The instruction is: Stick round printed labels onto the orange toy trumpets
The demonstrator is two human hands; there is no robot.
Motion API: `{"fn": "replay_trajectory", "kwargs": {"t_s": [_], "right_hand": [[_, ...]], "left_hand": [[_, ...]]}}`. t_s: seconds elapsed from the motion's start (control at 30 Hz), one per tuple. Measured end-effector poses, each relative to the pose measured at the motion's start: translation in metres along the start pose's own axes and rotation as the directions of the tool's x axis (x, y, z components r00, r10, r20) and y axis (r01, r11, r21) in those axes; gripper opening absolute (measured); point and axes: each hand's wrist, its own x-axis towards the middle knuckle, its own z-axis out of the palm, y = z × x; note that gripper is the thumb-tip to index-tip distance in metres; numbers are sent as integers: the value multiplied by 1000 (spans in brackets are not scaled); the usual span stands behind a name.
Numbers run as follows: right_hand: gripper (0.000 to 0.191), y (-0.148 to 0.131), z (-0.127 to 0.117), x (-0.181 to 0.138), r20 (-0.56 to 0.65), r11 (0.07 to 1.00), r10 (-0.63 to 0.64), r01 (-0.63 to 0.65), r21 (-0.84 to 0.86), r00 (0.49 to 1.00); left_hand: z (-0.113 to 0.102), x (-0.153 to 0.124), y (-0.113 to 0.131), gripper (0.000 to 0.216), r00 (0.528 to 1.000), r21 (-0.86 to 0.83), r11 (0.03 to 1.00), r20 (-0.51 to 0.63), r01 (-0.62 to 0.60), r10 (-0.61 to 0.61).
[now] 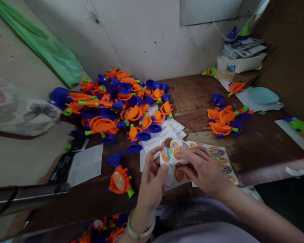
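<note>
My left hand (153, 180) grips a bent sticker sheet (169, 182) by its left edge, thumb in front and fingers behind. The sheet carries oval orange and coloured stickers, and one oval spot on it is bare. My right hand (205, 168) is closed at the sheet's right side, its fingers pressed against the stickers; whether a sticker is lifted between them is hard to see. Under my hands lies another sticker sheet (224, 160). To the left, a toy trumpet (120, 180) in orange, blue and green has an oval sticker on its side.
A big pile of toy trumpets (103, 125) fills the table's left back. Used backing sheets (172, 128) lie before it. A smaller trumpet group (223, 118) is on the right, near a light-blue lid (263, 95) and a paper-filled box (240, 64). More trumpets (101, 231) show below the table edge.
</note>
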Motion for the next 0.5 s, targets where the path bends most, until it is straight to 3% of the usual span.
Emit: {"fn": "replay_trajectory", "kwargs": {"t_s": [0.1, 0.2, 0.37, 0.5], "right_hand": [[62, 2, 4, -6, -37, 1000, -6, 6, 0, 999], [67, 6, 9, -14, -97, 998, -63, 65, 18, 993], [65, 15, 16, -27, -184, 985, -165, 171, 17, 969], [57, 22, 15, -33, -194, 986, -168, 166, -24, 967]], "left_hand": [[-3, -3, -4, 81, 997, 5, 999, 68, 32, -32], [-2, -2, -5, 77, 999, 20, 1000, 41, 20, -20], [7, -1, 2, 77, 999, -11, 999, 21, 47, -47], [15, 0, 4, 76, 999, -41, 999, 40, 29, -27]]}}
